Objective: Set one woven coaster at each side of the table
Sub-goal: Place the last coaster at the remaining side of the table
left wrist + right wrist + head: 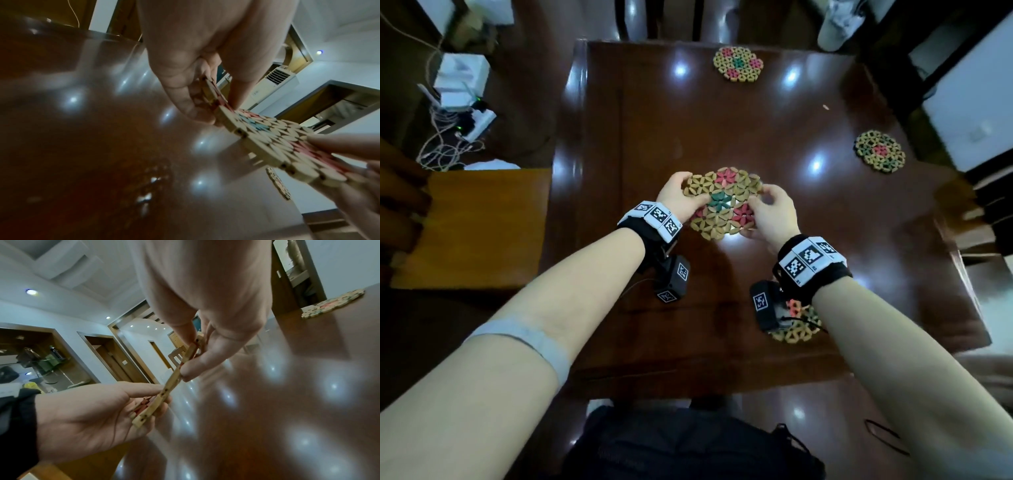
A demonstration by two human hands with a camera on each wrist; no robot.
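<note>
Woven of small tan, red and green petal-shaped beads, the round flower-patterned coaster [722, 202] is held above the middle of the dark glossy wooden bench [647, 144], clear of its surface; the wrist views show it tilted in the air with the bench's reflections beneath it. The left hand [678, 198] grips its left edge, thumb on top and fingers [189, 104] curled under. The right hand [774, 212] pinches the opposite edge between thumb and fingers [197, 368].

Three more coasters already lie on the bench. One tan-and-red woven coaster [738, 64] sits near the far edge, a greener woven coaster [879, 151] lies near the right edge, and a third woven coaster [798, 325] lies near the near edge, partly hidden by the right forearm and wrist camera. The left side has none.

By that layout, the step in hand looks like the last placement. The held coaster most likely belongs at the left side, well apart from the others. The next move calls for carrying it leftward, probably releasing the right hand's pinch so the left hand can take it alone. It then needs levelling and laying flat just inside the left edge. The beadwork looks flexible, so it may sag from a one-sided grip.
</note>
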